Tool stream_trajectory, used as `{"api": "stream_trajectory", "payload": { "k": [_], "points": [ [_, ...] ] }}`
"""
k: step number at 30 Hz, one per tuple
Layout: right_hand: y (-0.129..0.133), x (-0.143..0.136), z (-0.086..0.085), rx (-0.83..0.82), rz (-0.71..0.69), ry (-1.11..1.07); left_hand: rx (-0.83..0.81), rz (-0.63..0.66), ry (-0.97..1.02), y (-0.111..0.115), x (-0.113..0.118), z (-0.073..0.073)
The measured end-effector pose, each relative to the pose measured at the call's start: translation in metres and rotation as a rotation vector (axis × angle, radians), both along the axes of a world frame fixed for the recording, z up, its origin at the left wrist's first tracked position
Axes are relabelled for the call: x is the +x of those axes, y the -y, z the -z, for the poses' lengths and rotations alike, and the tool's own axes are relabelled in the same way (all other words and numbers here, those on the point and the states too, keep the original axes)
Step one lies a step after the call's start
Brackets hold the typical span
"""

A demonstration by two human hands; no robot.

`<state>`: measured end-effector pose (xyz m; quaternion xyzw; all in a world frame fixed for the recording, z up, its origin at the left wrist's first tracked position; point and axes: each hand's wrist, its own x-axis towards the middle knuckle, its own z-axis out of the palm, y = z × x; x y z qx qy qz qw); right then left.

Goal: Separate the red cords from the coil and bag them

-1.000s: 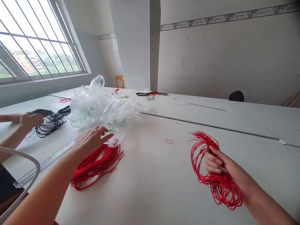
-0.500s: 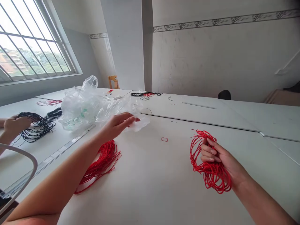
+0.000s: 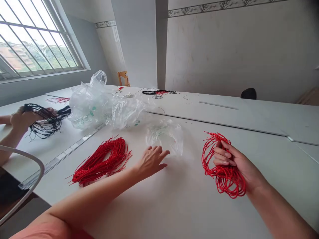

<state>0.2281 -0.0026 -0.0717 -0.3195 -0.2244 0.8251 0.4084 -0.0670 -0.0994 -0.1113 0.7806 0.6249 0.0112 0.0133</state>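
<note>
My left hand point(image 3: 153, 161) hovers palm down over the white table point(image 3: 171, 205), fingers spread with nothing held. Just beyond its fingertips lies a small clear plastic bag point(image 3: 164, 132). Left of that hand rests a large bundle of red cords point(image 3: 102, 159), looped on the tabletop. On the right, my right hand point(image 3: 228, 157) is closed round a smaller bundle of looped red cords point(image 3: 230, 182), whose loose ends stick out above the fingers.
Larger crumpled plastic bags point(image 3: 92, 103) stand at the back left. A person's hands point(image 3: 23, 119) hold black cords point(image 3: 46, 121) at far left. More black and red cords point(image 3: 159, 93) lie at the back. A white curved tube point(image 3: 41, 166) crosses the lower left.
My left hand has moved right and nearer, away from the large bags; the small bag now lies farther right, spread out. The view has shifted slightly. My right hand still holds its cords.
</note>
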Motion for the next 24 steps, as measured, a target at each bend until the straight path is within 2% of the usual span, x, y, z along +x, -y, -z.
{"api": "stream_trajectory", "payload": {
  "k": [3, 6, 10, 12, 15, 19, 20, 22, 24],
  "points": [
    [0.002, -0.006, -0.003, -0.027, -0.018, -0.014, -0.044, -0.040, -0.018, -0.007, 0.008, 0.000],
    [0.003, -0.005, -0.001, -0.058, -0.012, -0.026, -0.011, -0.062, 0.015, -0.011, 0.000, -0.010],
    [-0.001, 0.002, 0.000, -0.034, 0.033, -0.038, 0.161, -0.111, 0.152, -0.011, -0.018, -0.040],
    [-0.003, 0.003, -0.007, 0.003, 0.046, -0.055, 0.284, -0.129, 0.440, -0.012, -0.025, -0.058],
    [-0.007, 0.000, -0.030, 0.075, 0.065, -0.087, 0.321, -0.125, 0.846, -0.017, -0.028, -0.084],
    [-0.011, -0.013, -0.078, 0.296, 0.132, -0.149, 0.241, -0.117, 1.199, -0.025, -0.019, -0.109],
    [-0.011, -0.019, -0.089, 0.365, 0.188, -0.165, 0.232, -0.115, 1.255, -0.027, -0.014, -0.113],
    [-0.010, -0.038, -0.105, 0.501, 0.409, -0.204, 0.228, -0.115, 1.327, -0.029, -0.004, -0.121],
    [-0.005, -0.062, -0.108, 0.618, 0.628, -0.207, 0.197, -0.095, 1.355, -0.028, 0.008, -0.127]
  ]
}}
